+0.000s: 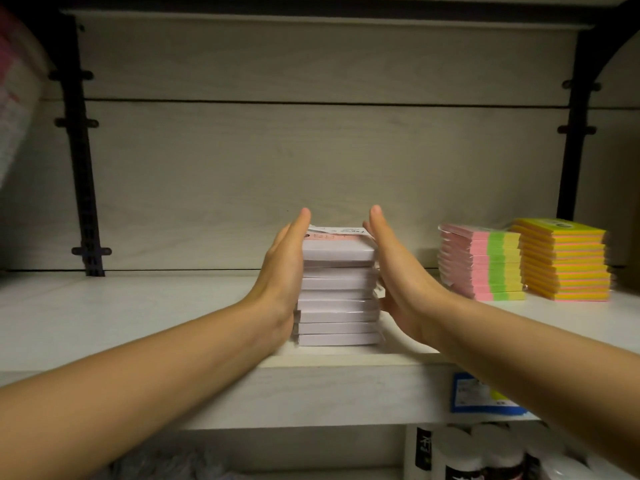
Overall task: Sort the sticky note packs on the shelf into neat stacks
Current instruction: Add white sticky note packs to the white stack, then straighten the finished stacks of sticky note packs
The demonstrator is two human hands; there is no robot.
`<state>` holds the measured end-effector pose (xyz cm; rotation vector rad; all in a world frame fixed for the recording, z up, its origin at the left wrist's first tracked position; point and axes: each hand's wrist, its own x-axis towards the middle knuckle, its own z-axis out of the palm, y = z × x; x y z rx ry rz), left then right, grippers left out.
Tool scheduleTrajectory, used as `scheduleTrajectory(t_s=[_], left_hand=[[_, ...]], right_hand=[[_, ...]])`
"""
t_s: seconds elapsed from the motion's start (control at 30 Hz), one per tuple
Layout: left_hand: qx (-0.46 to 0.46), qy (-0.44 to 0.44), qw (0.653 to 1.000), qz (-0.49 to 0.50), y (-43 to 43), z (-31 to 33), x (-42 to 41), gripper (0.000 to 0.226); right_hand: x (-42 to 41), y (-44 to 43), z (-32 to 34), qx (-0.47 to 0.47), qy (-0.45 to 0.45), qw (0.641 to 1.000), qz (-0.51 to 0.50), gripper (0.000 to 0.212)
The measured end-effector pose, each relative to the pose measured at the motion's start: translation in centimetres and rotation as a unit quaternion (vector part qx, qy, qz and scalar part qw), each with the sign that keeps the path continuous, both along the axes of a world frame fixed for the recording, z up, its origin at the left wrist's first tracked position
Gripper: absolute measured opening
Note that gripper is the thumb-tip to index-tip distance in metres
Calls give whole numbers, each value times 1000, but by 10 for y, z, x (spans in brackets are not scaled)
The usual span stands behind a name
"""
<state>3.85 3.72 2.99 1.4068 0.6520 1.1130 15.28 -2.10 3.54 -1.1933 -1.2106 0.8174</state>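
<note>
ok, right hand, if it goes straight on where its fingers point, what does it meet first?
Probably the shelf's back panel. The right hand lies flat beside the right side of the pale stack, fingers pointing rearward. Nothing else shows in that line, though depth is unclear.

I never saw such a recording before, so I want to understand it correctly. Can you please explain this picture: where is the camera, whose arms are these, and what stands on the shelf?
There is no machine here. A person wears one camera on the head, so you see their two bare arms reaching forward. On the white wooden shelf stands a stack of pale lilac wrapped sticky note packs. The left hand and the right hand, fingers straight, lie flat against its two sides; nothing is gripped. Further right stand a pink, green and yellow striped stack and, beside it, a yellow and orange stack.
</note>
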Motion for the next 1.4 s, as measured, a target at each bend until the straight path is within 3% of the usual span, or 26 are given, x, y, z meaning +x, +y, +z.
scheduleTrajectory(t_s=[0.4,0.6,0.67,0.73,0.83,0.97,1.13,1.2,1.3,1.4], left_hand=[[-9,-2,999,50,0,4,5,59],[-11,0,999,35,-4,5,-1,48],[-3,1,1000,23,-7,8,-5,48],[14,-21,997,74,-3,10,-9,38],[140,-37,973,179,3,10,-14,34],[291,-40,935,197,-24,10,-1,27],[383,-17,913,138,-68,18,58,28],[339,18,935,101,-73,20,90,24],[132,42,990,29,-69,19,136,11],[9,79,997,-5,-59,15,164,42]], right_hand=[[2,18,0,-16,-16,999,-33,62],[5,14,2,-19,-6,1000,-17,40],[12,11,4,-20,3,1000,-5,51],[19,4,7,-15,-2,1000,-27,67],[38,-10,8,23,-14,995,-94,58],[87,-35,8,83,-28,978,-190,8],[170,-57,4,27,-27,973,-228,22],[191,-62,3,2,-39,979,-199,22],[217,-63,1,-29,-41,984,-173,29],[236,-57,0,-51,-10,992,-118,31]])
